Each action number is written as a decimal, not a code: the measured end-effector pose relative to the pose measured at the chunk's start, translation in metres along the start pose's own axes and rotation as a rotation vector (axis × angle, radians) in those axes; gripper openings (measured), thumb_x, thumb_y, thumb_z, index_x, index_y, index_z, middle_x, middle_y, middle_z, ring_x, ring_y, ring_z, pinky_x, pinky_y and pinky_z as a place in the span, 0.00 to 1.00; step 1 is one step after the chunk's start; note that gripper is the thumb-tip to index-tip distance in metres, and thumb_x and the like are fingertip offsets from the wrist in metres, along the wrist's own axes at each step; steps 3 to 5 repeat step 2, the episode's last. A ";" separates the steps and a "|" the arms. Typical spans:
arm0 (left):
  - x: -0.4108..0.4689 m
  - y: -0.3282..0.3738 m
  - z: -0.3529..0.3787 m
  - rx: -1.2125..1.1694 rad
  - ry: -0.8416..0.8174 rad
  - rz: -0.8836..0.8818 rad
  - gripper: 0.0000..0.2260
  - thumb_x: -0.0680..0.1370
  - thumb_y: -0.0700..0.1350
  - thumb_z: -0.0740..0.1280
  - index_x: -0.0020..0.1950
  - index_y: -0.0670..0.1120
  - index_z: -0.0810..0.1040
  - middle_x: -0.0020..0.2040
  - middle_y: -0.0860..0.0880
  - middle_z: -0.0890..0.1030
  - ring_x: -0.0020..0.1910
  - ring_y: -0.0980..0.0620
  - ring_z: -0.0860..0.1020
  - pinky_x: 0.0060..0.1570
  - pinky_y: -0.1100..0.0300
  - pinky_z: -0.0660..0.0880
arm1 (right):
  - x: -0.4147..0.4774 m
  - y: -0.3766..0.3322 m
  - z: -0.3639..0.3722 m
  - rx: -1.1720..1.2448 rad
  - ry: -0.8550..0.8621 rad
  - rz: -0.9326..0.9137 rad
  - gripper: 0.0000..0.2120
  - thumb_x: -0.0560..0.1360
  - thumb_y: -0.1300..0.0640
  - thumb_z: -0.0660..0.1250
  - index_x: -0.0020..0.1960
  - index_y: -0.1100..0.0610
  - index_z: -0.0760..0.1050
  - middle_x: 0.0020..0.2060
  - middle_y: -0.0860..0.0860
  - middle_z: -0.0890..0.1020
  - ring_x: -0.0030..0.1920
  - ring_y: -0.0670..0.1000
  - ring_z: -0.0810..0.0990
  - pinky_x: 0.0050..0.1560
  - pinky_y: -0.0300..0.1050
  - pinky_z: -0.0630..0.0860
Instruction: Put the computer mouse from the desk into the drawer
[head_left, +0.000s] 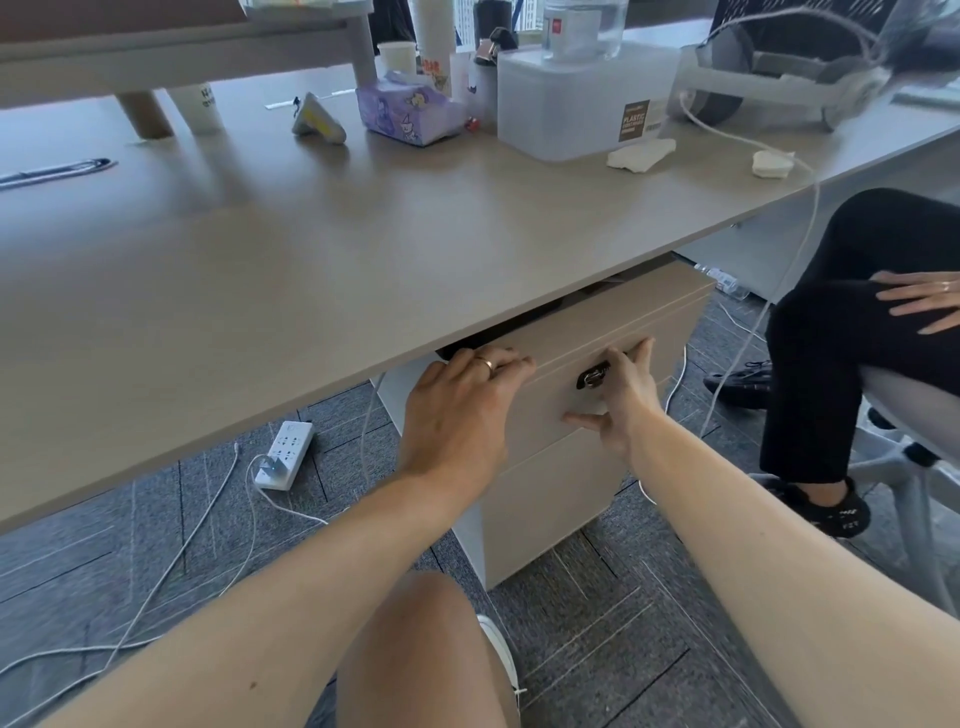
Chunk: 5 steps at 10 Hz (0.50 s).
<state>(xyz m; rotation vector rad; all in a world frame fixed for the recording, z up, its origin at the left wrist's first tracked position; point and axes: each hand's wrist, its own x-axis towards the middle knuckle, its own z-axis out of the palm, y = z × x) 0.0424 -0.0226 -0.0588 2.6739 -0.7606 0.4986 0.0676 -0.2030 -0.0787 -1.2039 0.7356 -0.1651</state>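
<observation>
A beige drawer cabinet (550, 499) stands under the desk (311, 270). Its top drawer (597, 332) is pulled out a little, with a dark gap behind the front. My left hand (467, 405), a ring on one finger, curls its fingers over the left part of the drawer's top edge. My right hand (621, 395) grips the same front beside the metal lock (592, 376), fingers over the top and thumb below. A dark shape (451, 354) shows under the desk edge by my left fingers; I cannot tell if it is the mouse. No mouse shows on the desktop.
On the desk's far side stand a purple tissue pack (410, 111), a frosted plastic box (582, 98), paper cups and crumpled tissues. A power strip (285, 454) and loose cables lie on the carpet. A seated person's legs (831, 338) and chair base are at the right.
</observation>
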 end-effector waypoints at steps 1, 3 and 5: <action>0.002 -0.001 -0.006 0.006 -0.023 0.030 0.29 0.67 0.32 0.74 0.65 0.52 0.80 0.63 0.54 0.82 0.57 0.48 0.79 0.51 0.54 0.71 | -0.005 -0.001 -0.011 -0.084 -0.066 0.006 0.33 0.82 0.52 0.60 0.81 0.39 0.47 0.78 0.48 0.62 0.68 0.57 0.69 0.55 0.69 0.79; 0.005 0.006 -0.019 0.006 -0.145 0.003 0.24 0.76 0.50 0.73 0.72 0.53 0.74 0.70 0.54 0.76 0.67 0.51 0.73 0.61 0.55 0.68 | -0.017 -0.003 -0.028 -0.381 -0.094 -0.034 0.38 0.80 0.48 0.64 0.82 0.41 0.45 0.81 0.50 0.59 0.74 0.60 0.67 0.59 0.62 0.78; 0.005 0.006 -0.019 0.006 -0.145 0.003 0.24 0.76 0.50 0.73 0.72 0.53 0.74 0.70 0.54 0.76 0.67 0.51 0.73 0.61 0.55 0.68 | -0.017 -0.003 -0.028 -0.381 -0.094 -0.034 0.38 0.80 0.48 0.64 0.82 0.41 0.45 0.81 0.50 0.59 0.74 0.60 0.67 0.59 0.62 0.78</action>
